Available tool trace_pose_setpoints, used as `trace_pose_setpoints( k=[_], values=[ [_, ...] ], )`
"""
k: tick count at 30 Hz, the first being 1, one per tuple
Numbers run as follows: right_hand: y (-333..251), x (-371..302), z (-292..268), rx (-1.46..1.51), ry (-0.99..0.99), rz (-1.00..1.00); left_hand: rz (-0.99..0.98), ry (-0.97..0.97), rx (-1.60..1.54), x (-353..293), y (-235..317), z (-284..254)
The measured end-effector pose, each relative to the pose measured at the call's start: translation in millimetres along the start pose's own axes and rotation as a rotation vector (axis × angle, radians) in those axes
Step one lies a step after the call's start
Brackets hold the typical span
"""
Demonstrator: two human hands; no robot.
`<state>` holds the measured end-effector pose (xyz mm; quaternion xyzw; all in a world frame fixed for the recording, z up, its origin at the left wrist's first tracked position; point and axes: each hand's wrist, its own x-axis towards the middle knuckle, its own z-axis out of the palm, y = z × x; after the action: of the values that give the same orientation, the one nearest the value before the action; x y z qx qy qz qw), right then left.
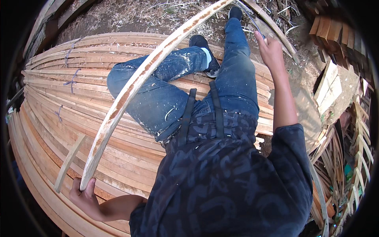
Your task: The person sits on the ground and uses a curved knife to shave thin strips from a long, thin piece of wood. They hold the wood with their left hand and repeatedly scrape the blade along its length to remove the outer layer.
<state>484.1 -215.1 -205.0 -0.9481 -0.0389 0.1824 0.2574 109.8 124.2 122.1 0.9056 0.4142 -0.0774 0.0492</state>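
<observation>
A long pale wooden pole (pixel 130 93), with strips of brown bark left along it, runs from the lower left up to the top edge. My left hand (pixel 85 197) is closed around its near end. At the upper right my right hand (pixel 271 51) is closed on a long-bladed knife (pixel 252 20), its thumb stretched along the handle. The thin dark blade reaches toward the far part of the pole near my foot. Whether the blade touches the wood cannot be made out.
Beneath my legs lie bundles of sawn wooden strips (pixel 51 118), bound with ties. A short loose stick (pixel 69 164) rests across them near my left hand. Shavings litter the ground (pixel 118 19) ahead. Stacked timber (pixel 329 31) and split slats (pixel 359 146) are on the right.
</observation>
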Motion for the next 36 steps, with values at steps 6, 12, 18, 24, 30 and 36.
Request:
trace_pose_setpoints(
  k=[6,12,18,24,30,36],
  values=[
    [-108,-65,23,0.136,-0.048,-0.461,0.085,-0.003,0.093,1,-3,-3],
    [-72,2,32,-0.071,0.039,-0.289,0.004,-0.068,0.083,1,-4,7],
    [-94,-16,29,-0.09,-0.027,-0.363,-0.032,-0.049,0.054,8,-17,17],
    [-84,-3,40,-0.101,0.03,-0.325,-0.059,-0.123,0.029,14,-5,7],
    [-41,31,32,-0.226,0.028,-0.197,-0.093,-0.195,0.077,10,-23,19],
    [-104,-19,31,-0.17,-0.094,-0.453,-0.101,-0.192,0.072,19,-18,6]
  ],
)
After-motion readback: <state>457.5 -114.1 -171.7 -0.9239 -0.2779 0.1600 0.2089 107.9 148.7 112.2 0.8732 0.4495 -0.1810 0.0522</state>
